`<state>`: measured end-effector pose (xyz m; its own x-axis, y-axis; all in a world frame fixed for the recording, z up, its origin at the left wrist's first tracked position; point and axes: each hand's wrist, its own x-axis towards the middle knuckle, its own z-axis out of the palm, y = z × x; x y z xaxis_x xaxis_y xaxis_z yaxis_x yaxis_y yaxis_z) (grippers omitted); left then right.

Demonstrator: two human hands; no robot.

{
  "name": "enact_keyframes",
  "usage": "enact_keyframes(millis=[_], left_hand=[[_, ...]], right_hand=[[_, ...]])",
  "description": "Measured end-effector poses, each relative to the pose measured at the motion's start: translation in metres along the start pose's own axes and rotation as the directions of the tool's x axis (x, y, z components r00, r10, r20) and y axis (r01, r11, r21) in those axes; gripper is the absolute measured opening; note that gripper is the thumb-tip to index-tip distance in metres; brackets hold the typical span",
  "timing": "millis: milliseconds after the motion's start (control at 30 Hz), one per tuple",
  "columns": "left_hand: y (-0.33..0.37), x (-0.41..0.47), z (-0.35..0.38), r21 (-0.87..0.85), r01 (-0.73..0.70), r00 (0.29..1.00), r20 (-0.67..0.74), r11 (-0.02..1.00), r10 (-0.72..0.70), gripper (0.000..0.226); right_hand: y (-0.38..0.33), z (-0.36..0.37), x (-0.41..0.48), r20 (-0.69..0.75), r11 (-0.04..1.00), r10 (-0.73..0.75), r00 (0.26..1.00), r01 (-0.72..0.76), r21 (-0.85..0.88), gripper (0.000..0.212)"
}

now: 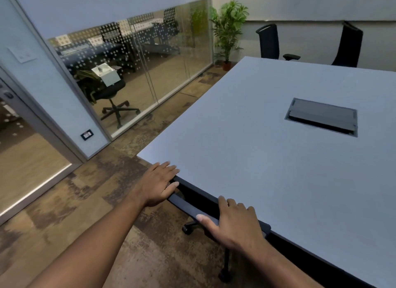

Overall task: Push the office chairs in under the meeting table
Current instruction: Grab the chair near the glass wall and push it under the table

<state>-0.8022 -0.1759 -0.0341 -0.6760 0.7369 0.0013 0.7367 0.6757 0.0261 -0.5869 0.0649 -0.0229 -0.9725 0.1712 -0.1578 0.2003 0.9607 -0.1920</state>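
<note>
Both hands are down on the top rail of the office chair [192, 204], whose back sits right against the near edge of the tabletop [267, 159]. The left hand [159, 183] lies flat over the rail's far-left end, fingers loose and spread, thumb tucked toward the rail, so that grip is open, resting rather than clamped. The right hand [233, 222] curls over the rail further along, thumb stretched out on the near face, fingers hooked over the top: a light closed grip on the chair back. Below the grips, a black caster [186, 228] and a chair leg [226, 266] show on the patterned carpet [85, 212], partly tucked under the table edge. Beyond the right grip, a grey cable hatch [321, 117] is set flush in the tabletop. Across from both grips, two more black chairs [269, 42] stand at the far side (one shows an armrest). A potted plant [228, 30] fills the far corner, and off past the left grip runs a glass partition [139, 73].
</note>
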Motion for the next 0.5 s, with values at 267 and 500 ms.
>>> enact_keyframes(millis=[267,500], left_hand=[[-0.002,0.003,-0.001,-0.054,0.033,0.999,0.017,0.998,-0.032,0.101],[-0.050,0.026,-0.006,-0.370,0.249,0.964,0.001,0.895,-0.268,0.091]], right_hand=[[-0.002,-0.009,0.073,-0.082,0.994,-0.083,0.993,0.089,0.067,0.094],[-0.047,-0.032,0.160,-0.080,0.991,-0.129,0.988,0.132,0.036,0.109]])
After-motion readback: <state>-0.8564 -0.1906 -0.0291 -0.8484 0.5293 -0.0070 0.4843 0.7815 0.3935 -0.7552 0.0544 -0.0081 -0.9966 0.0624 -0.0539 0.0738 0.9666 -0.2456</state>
